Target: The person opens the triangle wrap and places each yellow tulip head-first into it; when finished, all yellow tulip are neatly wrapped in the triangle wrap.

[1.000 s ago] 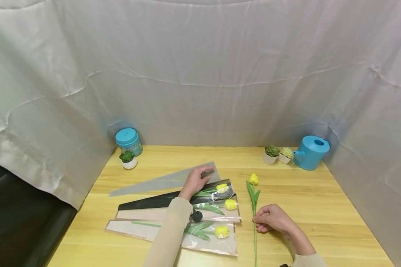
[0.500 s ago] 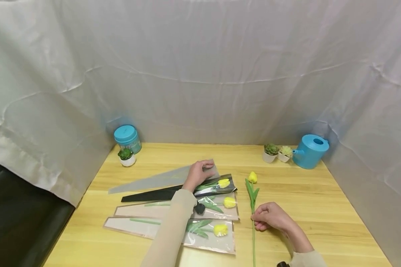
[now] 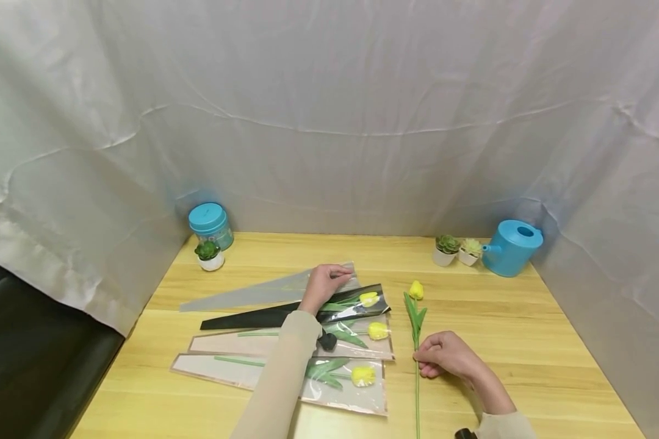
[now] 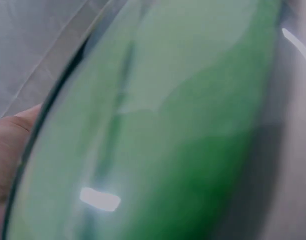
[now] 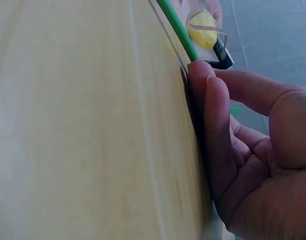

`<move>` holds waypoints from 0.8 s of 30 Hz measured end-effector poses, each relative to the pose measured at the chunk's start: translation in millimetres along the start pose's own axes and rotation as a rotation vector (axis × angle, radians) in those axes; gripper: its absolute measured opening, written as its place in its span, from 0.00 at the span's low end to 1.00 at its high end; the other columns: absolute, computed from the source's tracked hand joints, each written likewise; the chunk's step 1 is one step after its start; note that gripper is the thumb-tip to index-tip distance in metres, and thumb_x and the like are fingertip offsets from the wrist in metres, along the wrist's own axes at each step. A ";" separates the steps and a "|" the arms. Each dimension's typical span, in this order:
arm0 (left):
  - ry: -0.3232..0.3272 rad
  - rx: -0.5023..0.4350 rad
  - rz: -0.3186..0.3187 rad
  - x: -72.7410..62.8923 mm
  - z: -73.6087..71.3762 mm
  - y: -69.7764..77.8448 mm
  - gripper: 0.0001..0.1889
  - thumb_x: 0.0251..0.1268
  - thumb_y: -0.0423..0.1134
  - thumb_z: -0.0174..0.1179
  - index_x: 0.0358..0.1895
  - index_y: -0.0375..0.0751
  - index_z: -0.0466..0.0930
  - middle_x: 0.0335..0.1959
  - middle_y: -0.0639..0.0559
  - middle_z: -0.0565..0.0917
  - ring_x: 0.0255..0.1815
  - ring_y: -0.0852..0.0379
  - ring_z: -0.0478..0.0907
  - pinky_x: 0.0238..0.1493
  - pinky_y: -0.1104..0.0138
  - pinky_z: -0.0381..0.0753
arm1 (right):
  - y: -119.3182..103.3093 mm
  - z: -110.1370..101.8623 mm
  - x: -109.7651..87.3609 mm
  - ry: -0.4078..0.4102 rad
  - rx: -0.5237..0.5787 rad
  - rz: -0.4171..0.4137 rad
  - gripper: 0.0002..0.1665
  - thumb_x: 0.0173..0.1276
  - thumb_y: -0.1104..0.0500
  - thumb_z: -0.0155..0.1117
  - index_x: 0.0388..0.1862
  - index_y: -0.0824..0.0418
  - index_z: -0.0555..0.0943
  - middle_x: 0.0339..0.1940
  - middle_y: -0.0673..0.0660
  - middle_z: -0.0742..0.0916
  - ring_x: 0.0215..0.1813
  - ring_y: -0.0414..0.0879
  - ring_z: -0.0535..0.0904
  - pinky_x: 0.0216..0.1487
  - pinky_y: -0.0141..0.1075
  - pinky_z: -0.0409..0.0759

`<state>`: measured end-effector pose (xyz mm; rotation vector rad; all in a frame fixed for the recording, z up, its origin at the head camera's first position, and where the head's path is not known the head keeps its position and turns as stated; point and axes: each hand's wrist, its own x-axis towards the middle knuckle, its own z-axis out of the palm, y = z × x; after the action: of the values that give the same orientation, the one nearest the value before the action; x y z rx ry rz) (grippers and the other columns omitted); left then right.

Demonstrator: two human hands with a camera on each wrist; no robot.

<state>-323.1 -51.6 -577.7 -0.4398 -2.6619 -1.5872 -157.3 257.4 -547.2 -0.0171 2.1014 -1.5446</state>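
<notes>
My left hand (image 3: 323,285) pinches at the wide end of a flat grey flower sleeve (image 3: 241,297) at the back of the row; the fingers hide part of that end. My right hand (image 3: 447,355) holds the stem of a yellow artificial tulip (image 3: 416,289) between thumb and fingers, bloom pointing away. In the right wrist view, the fingers pinch the green stem (image 5: 177,30) close to the table. A black-backed sleeve (image 3: 252,319) with a yellow tulip inside lies under my left wrist. Clear film over a blurred green leaf (image 4: 192,150) fills the left wrist view.
Two pale sleeves, a pinkish one (image 3: 214,344) and a whitish one (image 3: 198,366), hold yellow tulips nearer me. At the back stand a blue-lidded jar (image 3: 208,222), small potted succulents (image 3: 445,251) and a blue watering can (image 3: 512,249). Grey curtains surround the wooden table (image 3: 527,341).
My left thumb and fingers have come together at the grey sleeve's wide end. The black-backed sleeve has shifted slightly away from me and turned. My right hand stays on the tulip stem.
</notes>
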 end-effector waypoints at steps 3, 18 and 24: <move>0.008 0.002 -0.007 1.0 0.4 -1.5 0.08 0.72 0.43 0.67 0.48 0.51 0.93 0.50 0.55 0.91 0.51 0.54 0.88 0.54 0.58 0.86 | -0.4 0.0 -0.1 0.002 0.001 -0.002 0.11 0.71 0.63 0.69 0.40 0.73 0.83 0.27 0.58 0.90 0.27 0.41 0.87 0.31 0.34 0.88; 0.032 -0.181 -0.055 -0.6 -1.7 -2.7 0.10 0.72 0.45 0.67 0.48 0.48 0.92 0.40 0.53 0.93 0.46 0.56 0.88 0.52 0.58 0.85 | -0.2 0.5 -0.7 -0.006 0.009 0.003 0.12 0.72 0.63 0.69 0.41 0.74 0.83 0.26 0.57 0.90 0.26 0.42 0.87 0.30 0.34 0.88; 0.030 -0.168 -0.023 -1.6 -2.2 -3.3 0.08 0.70 0.41 0.69 0.46 0.45 0.92 0.41 0.55 0.93 0.48 0.55 0.88 0.55 0.58 0.85 | -0.3 0.4 -0.8 -0.008 0.012 0.003 0.12 0.72 0.63 0.69 0.41 0.75 0.83 0.26 0.57 0.90 0.26 0.42 0.87 0.30 0.34 0.88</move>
<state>-322.6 -55.4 -579.8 -0.3869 -2.5312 -1.8166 -156.5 257.1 -546.7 -0.0156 2.0851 -1.5535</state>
